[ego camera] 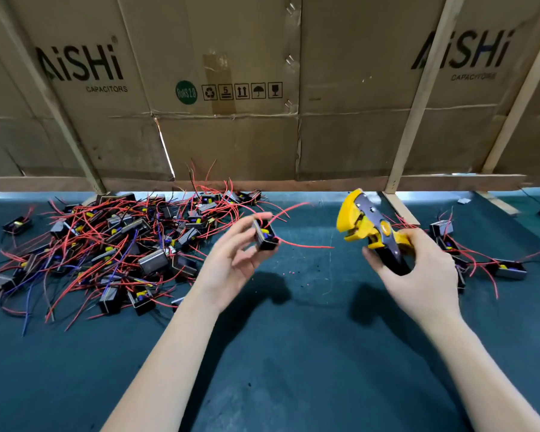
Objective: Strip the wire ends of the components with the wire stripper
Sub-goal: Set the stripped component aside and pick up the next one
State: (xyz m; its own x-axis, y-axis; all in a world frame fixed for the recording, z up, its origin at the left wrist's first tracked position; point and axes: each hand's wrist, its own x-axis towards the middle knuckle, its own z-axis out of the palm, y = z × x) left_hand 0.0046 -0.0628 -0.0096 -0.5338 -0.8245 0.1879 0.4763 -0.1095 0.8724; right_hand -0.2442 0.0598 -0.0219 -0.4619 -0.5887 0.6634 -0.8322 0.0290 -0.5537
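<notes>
above the counter [293,353], left hand [231,263] fingers pinch a component [265,236]; right hand [418,269] grips the wire stripper [365,226]. its limp red wire [306,245] could miss the open jaws or strip unevenly.

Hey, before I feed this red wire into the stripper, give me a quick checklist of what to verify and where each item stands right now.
1. Component held firmly in left hand: ok, fingers grip it.
2. Stripper in right hand: ok, fingers wrap the handles.
3. Stripper's mouth faces the wire: ok, it points left, toward the component.
4. Red wire free and reaching toward the stripper: ok, it sticks out rightward, clear of the pile.
5. Wire tip inside the mouth: not ok, a gap remains.
6. Wire end not yet stripped: cannot tell, too small.
</notes>
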